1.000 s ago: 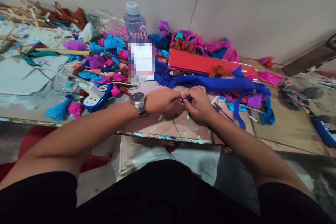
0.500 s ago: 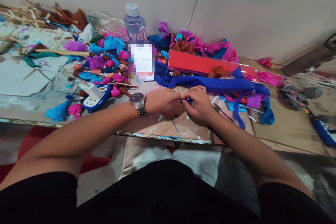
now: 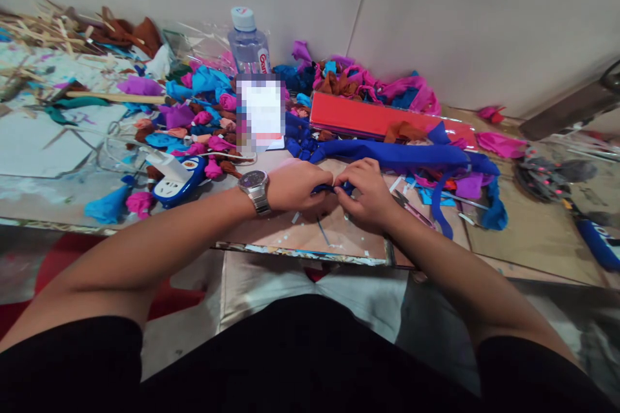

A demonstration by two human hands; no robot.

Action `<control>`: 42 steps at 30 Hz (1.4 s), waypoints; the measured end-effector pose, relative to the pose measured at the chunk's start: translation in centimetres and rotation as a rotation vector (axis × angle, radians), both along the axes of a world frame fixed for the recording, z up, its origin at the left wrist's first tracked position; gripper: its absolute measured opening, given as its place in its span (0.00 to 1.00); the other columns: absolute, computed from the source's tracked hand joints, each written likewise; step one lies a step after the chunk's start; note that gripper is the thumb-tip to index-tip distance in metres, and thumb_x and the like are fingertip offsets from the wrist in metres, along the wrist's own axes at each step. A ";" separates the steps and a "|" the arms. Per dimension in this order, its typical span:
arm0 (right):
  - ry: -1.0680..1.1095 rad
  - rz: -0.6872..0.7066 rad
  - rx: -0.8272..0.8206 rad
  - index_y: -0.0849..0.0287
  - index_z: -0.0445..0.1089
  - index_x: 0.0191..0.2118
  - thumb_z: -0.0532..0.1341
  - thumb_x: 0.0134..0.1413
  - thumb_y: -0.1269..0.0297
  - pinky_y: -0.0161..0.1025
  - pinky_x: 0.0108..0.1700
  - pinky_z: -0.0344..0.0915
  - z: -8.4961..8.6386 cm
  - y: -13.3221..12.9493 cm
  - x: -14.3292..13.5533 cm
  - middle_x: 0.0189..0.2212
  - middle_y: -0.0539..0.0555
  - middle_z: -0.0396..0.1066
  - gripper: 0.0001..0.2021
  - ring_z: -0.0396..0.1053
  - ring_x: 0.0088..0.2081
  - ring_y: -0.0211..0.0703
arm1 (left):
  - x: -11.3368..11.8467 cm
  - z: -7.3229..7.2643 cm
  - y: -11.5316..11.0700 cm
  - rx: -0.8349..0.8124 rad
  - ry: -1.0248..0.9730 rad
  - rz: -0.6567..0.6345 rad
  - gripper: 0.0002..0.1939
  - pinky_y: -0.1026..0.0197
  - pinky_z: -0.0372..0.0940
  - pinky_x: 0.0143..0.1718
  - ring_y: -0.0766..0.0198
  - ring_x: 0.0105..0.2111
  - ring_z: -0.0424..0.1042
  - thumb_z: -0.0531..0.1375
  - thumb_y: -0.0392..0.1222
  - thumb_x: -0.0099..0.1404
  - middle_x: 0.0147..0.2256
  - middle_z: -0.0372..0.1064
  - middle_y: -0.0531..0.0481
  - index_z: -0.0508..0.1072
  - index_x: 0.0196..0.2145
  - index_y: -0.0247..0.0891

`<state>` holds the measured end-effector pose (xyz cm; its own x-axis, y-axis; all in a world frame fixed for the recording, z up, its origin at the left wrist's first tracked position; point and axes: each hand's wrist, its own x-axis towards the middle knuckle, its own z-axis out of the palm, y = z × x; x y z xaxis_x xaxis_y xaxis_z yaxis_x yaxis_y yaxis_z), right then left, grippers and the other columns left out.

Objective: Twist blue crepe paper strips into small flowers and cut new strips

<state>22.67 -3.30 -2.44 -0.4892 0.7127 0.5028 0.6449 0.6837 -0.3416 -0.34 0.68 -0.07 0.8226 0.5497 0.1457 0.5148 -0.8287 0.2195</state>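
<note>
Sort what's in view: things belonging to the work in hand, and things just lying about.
In hand, or likely part of it:
- dark blue piece, between the left hand and right hand
- long blue strip, probably, by its similar colour

Apparently just lying about:
- bottle
- blue-and-white socket block
- red packet
- wooden sticks

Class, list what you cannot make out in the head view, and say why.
All in the head view:
Dark blue piece: its shape, mostly covered by the left hand and right hand.
White rectangular item: its markings, pixelated.
Bottle: its base, blocked by that pixelated patch.
Blue object at right: far end, cut off by the frame edge.
</note>
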 end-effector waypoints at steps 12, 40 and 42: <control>0.025 -0.005 0.059 0.54 0.72 0.41 0.64 0.67 0.63 0.53 0.56 0.57 -0.1 0.2 0.1 0.36 0.52 0.78 0.03 0.73 0.42 0.49 | -0.2 0.4 -0.1 -0.161 -0.198 -0.033 0.15 0.61 0.60 0.33 0.63 0.31 0.75 0.56 0.47 0.73 0.34 0.80 0.48 0.80 0.42 0.37; 0.050 0.093 0.125 0.50 0.78 0.46 0.64 0.67 0.67 0.54 0.56 0.58 -0.3 0.3 0.4 0.40 0.50 0.84 0.07 0.79 0.42 0.45 | -0.6 0.7 1.6 -0.965 -0.316 -0.080 0.13 0.67 0.73 0.40 0.65 0.35 0.82 0.56 0.34 0.69 0.36 0.84 0.46 0.81 0.41 0.32; 0.054 0.089 0.120 0.50 0.78 0.45 0.64 0.67 0.67 0.54 0.57 0.58 -0.4 0.3 0.4 0.40 0.50 0.84 0.06 0.79 0.42 0.45 | -0.6 0.8 1.6 -1.015 -0.325 -0.072 0.14 0.66 0.74 0.42 0.65 0.35 0.82 0.55 0.33 0.68 0.37 0.84 0.44 0.81 0.40 0.31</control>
